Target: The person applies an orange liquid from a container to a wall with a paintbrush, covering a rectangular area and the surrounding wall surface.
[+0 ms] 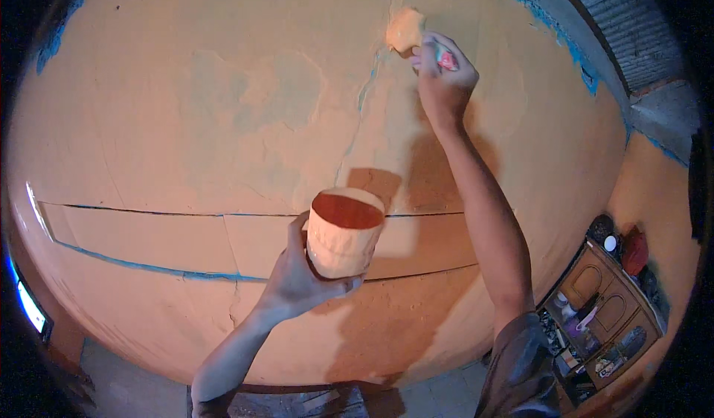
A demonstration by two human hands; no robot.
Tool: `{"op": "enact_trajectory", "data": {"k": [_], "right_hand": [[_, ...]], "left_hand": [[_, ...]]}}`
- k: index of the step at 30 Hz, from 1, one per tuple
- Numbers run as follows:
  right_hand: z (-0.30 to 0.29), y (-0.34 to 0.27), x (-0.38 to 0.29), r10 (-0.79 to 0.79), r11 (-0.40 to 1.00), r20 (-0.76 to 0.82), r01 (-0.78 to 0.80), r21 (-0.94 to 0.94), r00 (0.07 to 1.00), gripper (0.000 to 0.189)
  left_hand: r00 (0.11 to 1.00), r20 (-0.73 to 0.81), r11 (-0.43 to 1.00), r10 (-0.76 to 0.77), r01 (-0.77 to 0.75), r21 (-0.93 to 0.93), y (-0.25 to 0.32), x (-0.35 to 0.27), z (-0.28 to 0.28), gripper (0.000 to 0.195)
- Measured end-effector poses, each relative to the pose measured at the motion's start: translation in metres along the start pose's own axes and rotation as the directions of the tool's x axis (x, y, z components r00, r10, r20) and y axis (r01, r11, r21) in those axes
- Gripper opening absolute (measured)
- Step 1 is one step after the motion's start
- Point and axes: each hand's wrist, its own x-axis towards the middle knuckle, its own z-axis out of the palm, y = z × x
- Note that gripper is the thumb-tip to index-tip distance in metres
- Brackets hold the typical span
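An orange-coated wall [167,105] fills most of the view, with a thin crack showing blue running down near its middle. My left hand [301,276] grips a round paint container [343,248] from the left and below; its outside is smeared with light orange and its open top shows a darker orange inside. Higher up and to the right, my right hand [446,78] pinches something with a red and pale green part. A pale orange, roughly square pad or sponge [405,30] lies against the wall at its fingertips, beside the crack. Whether these are one tool is not plain.
At the lower right stands a wooden cabinet [599,295] with various items on its shelves and top. A lit screen [30,306] is at the far left. A corrugated roof sheet [619,22] shows at upper right. A narrow recessed band crosses the wall.
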Motion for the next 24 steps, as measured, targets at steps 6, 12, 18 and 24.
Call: {"op": "enact_trajectory", "data": {"k": [6,12,18,24], "right_hand": [[0.006,-0.011,0.068,0.000,0.999,-0.053,0.002,0.041,0.999,0.029],[0.017,0.010,0.094,-0.056,0.988,0.000,0.055,-0.143,0.998,0.021],[0.001,0.003,-0.035,-0.174,0.981,-0.109,0.163,-0.106,0.979,0.020],[-0.016,-0.009,-0.049,0.041,0.933,0.027,-0.029,-0.358,0.999,0.020]], "left_hand": [[0.999,0.027,0.999,0.035,-0.036,0.032,-0.005,-0.017,0.000,0.109],[0.997,0.061,0.998,0.056,-0.054,-0.041,-0.003,-0.027,0.009,0.110],[0.995,0.095,0.996,0.024,-0.016,-0.084,-0.007,-0.040,0.006,0.110],[0.997,0.072,0.998,-0.033,0.036,-0.043,-0.005,-0.050,0.013,0.110]]}}
